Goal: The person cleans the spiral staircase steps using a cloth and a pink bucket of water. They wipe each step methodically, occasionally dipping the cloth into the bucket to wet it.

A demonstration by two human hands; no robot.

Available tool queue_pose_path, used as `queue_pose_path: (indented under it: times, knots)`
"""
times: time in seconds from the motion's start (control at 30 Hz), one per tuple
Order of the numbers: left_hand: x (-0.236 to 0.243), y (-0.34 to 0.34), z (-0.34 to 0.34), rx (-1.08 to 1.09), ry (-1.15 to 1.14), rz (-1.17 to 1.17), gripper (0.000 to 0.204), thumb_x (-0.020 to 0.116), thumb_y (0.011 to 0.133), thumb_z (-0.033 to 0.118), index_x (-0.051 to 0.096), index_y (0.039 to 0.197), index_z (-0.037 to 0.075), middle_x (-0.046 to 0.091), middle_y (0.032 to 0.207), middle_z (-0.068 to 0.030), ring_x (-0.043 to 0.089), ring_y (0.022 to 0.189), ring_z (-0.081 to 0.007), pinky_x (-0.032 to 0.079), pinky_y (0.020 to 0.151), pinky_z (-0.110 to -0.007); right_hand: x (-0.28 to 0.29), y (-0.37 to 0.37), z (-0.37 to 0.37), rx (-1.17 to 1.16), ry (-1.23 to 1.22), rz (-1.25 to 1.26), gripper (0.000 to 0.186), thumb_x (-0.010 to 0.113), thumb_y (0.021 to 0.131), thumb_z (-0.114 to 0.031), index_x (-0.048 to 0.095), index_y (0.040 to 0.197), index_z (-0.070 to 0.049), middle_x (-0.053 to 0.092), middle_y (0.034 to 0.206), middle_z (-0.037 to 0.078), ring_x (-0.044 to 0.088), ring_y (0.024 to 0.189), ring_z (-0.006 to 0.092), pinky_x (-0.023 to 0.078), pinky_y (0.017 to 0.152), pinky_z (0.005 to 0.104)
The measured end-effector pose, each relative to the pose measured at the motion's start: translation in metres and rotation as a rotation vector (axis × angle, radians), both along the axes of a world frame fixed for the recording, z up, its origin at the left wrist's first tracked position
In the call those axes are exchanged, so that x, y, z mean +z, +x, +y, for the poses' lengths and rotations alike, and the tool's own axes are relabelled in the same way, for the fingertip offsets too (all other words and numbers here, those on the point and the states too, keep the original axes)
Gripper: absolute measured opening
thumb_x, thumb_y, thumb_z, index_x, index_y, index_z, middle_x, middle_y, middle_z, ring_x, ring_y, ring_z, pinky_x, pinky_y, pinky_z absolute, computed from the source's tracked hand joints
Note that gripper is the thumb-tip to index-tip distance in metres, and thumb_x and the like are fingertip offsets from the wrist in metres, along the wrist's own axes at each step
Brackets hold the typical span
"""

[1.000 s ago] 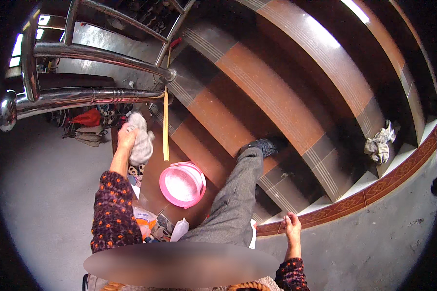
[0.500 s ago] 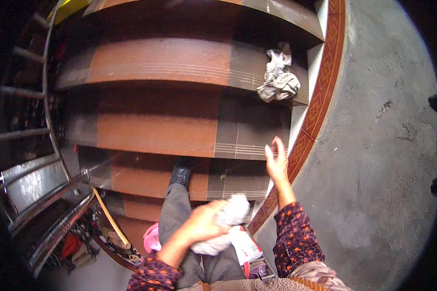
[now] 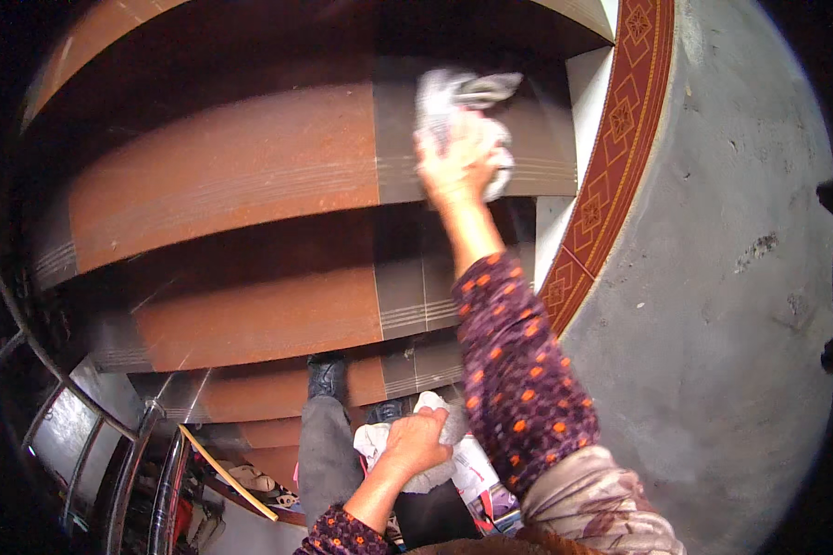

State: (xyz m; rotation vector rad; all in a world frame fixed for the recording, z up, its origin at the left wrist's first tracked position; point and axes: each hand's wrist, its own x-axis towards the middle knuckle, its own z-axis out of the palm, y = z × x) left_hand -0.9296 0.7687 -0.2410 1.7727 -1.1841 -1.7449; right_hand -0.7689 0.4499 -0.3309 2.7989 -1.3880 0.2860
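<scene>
My right hand [image 3: 458,165] reaches far up the stairs and closes on a crumpled white and grey rag [image 3: 463,91] lying on the grey end of a brown tiled step [image 3: 222,190]. The arm wears a dark sleeve with orange dots. Low in the picture, my left hand [image 3: 415,446] grips a second white cloth [image 3: 432,403] bunched against my lap. Below it shows part of a printed white bag [image 3: 477,472]. My leg in grey trousers stretches down the stairs, its dark shoe [image 3: 327,375] resting on a lower step.
Curved brown and grey steps fill the left and middle. A red patterned tile border [image 3: 611,176] runs along the rough grey wall [image 3: 740,277] on the right. A metal railing [image 3: 162,476] and a yellow stick [image 3: 224,474] stand at lower left.
The view has swung from the stair foot and pink basin to the upper steps. My right hand has gone from open in the air to gripping the rag; my left still holds its cloth.
</scene>
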Motion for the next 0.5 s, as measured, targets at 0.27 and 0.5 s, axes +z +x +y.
queue_pose_path:
  times: [0.27,0.5]
  knots:
    - [-0.01,0.009,0.041,0.001,0.396,0.27,0.065,0.077,0.073,0.037,0.058,0.131,0.012,0.064,0.123,-0.0199,0.059,0.117,-0.0384,0.048,0.096,-0.043,-0.006,0.031,0.109,0.349,0.27,-0.268,0.076,0.081,0.065,-0.029,0.053,0.135,-0.027,0.043,0.144,0.008,0.034,0.136,0.037,0.024,0.109,0.0618]
    - [0.06,0.049,0.047,0.435,0.435,0.336,0.071,0.077,0.073,0.03,0.054,0.134,0.003,0.064,0.122,-0.0208,0.061,0.116,-0.0302,0.048,0.098,-0.037,0.006,0.022,0.093,0.428,0.376,-0.251,0.061,0.079,0.068,-0.02,0.059,0.125,-0.024,0.048,0.141,0.003,0.038,0.133,0.03,0.028,0.107,0.0562]
